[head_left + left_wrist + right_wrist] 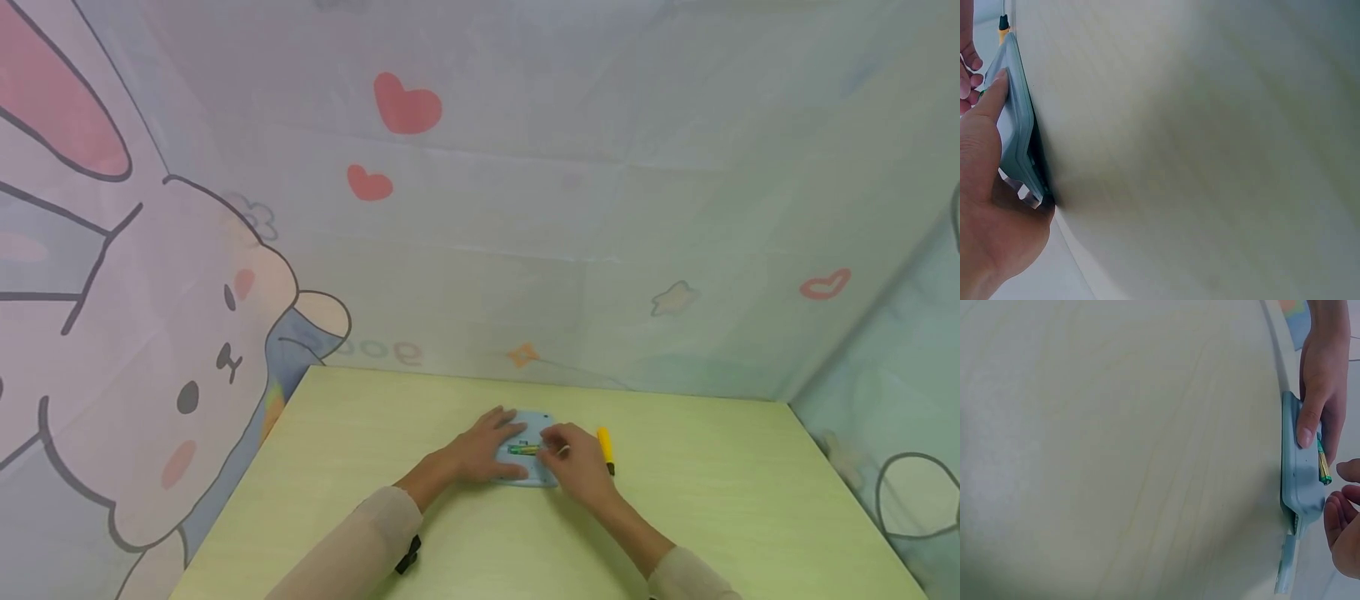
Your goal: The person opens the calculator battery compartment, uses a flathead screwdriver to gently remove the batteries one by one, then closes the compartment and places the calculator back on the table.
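Observation:
A light-blue plastic device [534, 422] lies on the table with a slot in its upper face. A green-and-gold battery [1324, 464] shows in that slot. My left hand [480, 450] rests spread over the device's left side, thumb [1310, 422] flat on its face. Over the right side is my right hand [583, 467], fingers bent, fingertips close by the battery's right end. In the right wrist view a gap shows between those fingertips and the battery, and I see nothing held between them.
Just right of my right hand lies a yellow-handled screwdriver [604, 446]. A narrow light-blue piece [1285, 565] lies beside the device in the right wrist view. Behind the pale table [690, 450] hangs a printed cloth [525, 250].

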A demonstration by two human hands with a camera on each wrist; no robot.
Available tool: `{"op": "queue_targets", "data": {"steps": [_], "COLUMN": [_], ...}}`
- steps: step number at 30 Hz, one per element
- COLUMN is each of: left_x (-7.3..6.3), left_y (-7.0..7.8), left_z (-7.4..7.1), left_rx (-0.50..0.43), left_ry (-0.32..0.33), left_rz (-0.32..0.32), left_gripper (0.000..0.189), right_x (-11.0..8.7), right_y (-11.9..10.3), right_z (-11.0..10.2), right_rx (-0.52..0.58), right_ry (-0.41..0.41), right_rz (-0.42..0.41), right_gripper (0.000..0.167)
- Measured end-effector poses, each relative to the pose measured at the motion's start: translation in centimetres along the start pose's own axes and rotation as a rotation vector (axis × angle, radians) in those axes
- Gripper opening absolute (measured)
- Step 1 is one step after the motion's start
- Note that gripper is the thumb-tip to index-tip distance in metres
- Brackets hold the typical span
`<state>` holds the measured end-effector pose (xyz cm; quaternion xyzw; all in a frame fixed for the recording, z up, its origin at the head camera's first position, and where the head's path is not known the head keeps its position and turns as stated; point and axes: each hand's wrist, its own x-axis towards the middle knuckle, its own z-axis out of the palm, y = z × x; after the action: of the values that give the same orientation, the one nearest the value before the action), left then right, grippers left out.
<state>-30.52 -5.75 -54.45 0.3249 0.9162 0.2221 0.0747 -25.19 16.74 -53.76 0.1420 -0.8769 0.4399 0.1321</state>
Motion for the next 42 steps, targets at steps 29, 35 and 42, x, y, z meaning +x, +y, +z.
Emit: {"op": "queue_targets", "data": {"steps": [29,35,42], "left_x": [-0.09,-0.04,-0.04], "left_y": [-0.07,-0.22,-0.22], "left_z": [0.04,0.27,0.2], "left_rx": [0.004,0.008,0.01], "left_ry": [-0.005,-0.008,0.002], "left_rz": [-0.008,-0.012,-0.013], "left_gripper": [0.084,0.084,0.085], "right_x": [0.43,0.47,0.45], "right_y": [0.02,0.32,0.38], "right_z": [0.58,0.8,0.94], "right_rx": [-0.131,-0.148,-0.139], "right_ry": [-0.029,-0.026,-0.022], "right_rz": [-0.036,-0.012,-0.004], "right_gripper": [0.017,0.015,0.012]}}
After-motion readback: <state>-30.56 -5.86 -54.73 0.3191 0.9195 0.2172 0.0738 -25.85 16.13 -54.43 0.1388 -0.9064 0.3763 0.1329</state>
